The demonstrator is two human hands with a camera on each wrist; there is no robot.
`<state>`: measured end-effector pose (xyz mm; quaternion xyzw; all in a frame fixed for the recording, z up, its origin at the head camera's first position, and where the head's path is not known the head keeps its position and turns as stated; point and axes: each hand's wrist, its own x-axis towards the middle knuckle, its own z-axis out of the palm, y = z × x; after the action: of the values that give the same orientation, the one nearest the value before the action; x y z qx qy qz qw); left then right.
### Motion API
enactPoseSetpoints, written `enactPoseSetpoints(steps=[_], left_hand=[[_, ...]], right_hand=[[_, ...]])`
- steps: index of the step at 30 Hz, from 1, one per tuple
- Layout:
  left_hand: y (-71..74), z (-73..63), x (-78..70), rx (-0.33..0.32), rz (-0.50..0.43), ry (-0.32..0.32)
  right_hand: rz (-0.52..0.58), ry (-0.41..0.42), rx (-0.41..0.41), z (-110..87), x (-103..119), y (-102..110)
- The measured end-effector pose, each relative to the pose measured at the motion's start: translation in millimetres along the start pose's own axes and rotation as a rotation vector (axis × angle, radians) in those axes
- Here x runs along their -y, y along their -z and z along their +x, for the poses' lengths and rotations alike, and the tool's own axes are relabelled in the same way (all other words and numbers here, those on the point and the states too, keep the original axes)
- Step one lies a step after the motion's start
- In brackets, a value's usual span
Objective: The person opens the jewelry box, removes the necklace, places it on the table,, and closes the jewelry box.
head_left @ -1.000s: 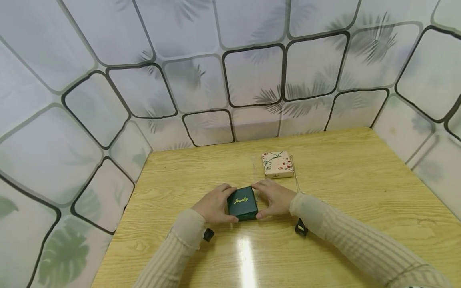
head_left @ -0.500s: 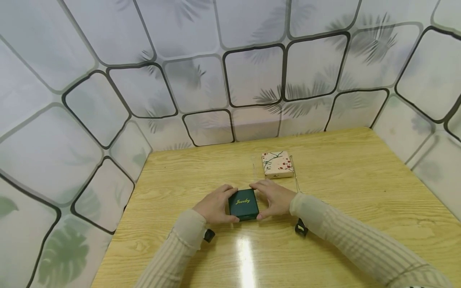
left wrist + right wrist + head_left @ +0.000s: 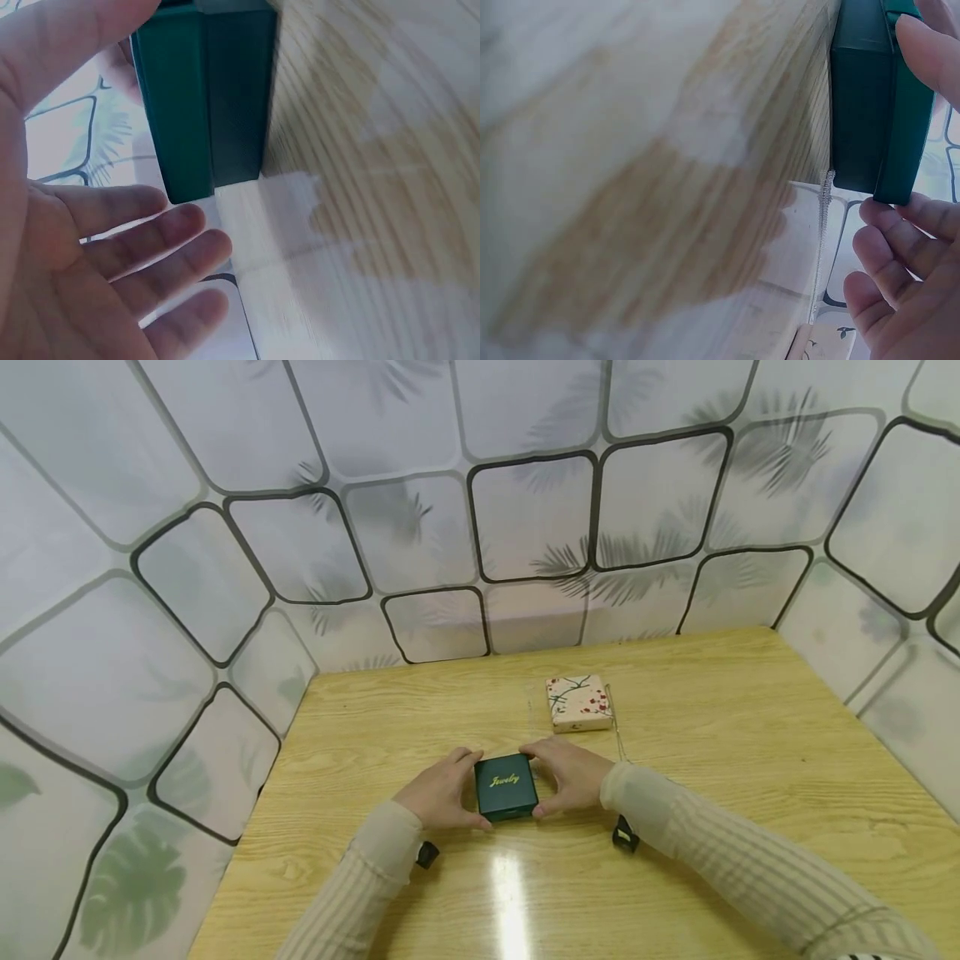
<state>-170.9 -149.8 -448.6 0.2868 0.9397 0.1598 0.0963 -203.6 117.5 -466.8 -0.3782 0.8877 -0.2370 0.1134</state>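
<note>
A dark green jewelry box [image 3: 506, 783], its lid marked "Jewelry" in gold, sits closed on the wooden table. My right hand [image 3: 573, 775] holds it by its right side, thumb at the near corner and fingertips at the far edge of the lid [image 3: 906, 120]. On the other side my left hand [image 3: 441, 789] curves loosely around the left edge. Its fingers [image 3: 191, 217] look slightly apart from the box [image 3: 176, 105], the thumb beside the near corner; whether the thumb touches cannot be told.
Behind the hands lies a pale floral box [image 3: 579, 703] with red blossoms. A thin chain [image 3: 618, 731] runs along its right side; another faint chain [image 3: 530, 710] lies left of it. Patterned curtain [image 3: 525, 527] encloses the wooden table [image 3: 720, 727].
The green jewelry box has turned slightly and now sits squarer. My left hand has eased a little to the left, loosening from the box. The right hand has barely moved.
</note>
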Motion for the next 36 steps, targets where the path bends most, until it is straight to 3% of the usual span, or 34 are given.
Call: enactPoseSetpoints(steps=[9,16,21,36], left_hand=[[-0.9,-4.6,1.7,-0.031,0.055,0.005],[-3.0,-3.7,1.3,0.005,0.138,0.038],[-3.8,-3.4,0.1,0.017,0.173,0.022],[-6.3,-2.5,0.2,0.018,0.152,0.031]], right_hand=[[-0.007,0.006,-0.012,-0.2,-0.3,-1.3],[-0.041,0.015,-0.012,0.4,-1.6,-2.5],[-0.077,0.005,0.001,0.9,-2.7,-3.4],[-0.107,-0.027,0.030,3.4,-2.9,-4.2]])
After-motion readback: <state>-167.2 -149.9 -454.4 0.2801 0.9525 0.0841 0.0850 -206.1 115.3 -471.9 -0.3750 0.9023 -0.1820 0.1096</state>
